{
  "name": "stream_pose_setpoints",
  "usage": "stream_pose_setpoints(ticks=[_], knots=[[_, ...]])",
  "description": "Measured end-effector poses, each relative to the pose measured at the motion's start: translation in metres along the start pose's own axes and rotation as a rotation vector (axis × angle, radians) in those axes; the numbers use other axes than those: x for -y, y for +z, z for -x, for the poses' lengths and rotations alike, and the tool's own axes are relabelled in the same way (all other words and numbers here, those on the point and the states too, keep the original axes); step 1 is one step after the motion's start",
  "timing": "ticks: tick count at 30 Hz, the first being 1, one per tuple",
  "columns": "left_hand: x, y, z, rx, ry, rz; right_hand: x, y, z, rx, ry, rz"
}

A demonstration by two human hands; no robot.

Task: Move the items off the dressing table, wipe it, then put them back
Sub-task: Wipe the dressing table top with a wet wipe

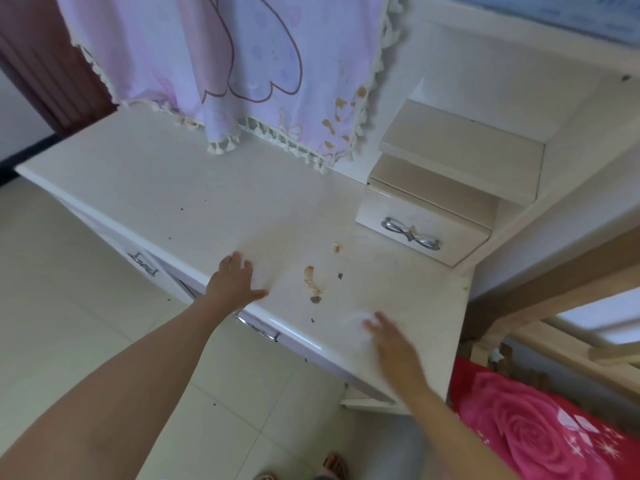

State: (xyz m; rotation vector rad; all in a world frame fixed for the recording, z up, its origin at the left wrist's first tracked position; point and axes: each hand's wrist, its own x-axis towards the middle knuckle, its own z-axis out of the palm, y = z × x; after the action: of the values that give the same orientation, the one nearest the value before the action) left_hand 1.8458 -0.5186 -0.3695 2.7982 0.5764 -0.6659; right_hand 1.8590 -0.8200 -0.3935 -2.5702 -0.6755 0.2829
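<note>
None of the items is on the dressing table [194, 188] now; its pale top is bare from the left end to the right, so I judge the first step to be done. Where the items were put is not in view. The wiping seems to be only at its beginning, and the putting back is not yet done.

The table stands on a pale tiled floor [69, 306], with a dark red curtain [45, 64] at the far left and a red cover with a rose print [536, 427] just beside its right end. A pink and lilac cloth with tassels [242, 64] hangs down at the back and touches the top. At the back right sits a small drawer [391, 220] with a bow-shaped handle [410, 233].

The left hand [233, 280] lies flat on the top near the front edge, fingers wide and straight. The right hand [391, 344] is blurred; something whitish shows at its fingertips, and I cannot tell if it holds a wipe.

Between the hands are brown stains [311, 280], and dark specks [181, 209] are scattered further left.
</note>
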Motion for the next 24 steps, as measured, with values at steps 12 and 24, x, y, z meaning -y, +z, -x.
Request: stream_pose_setpoints(ticks=[12,24], knots=[[0.030,-0.005,-0.008,0.085,0.105,-0.121,0.052,0.029,-0.117,0.008,-0.035,-0.009],[0.034,-0.012,-0.003,0.121,0.121,-0.089,0.051,0.005,-0.104,-0.096,-0.148,-0.167]])
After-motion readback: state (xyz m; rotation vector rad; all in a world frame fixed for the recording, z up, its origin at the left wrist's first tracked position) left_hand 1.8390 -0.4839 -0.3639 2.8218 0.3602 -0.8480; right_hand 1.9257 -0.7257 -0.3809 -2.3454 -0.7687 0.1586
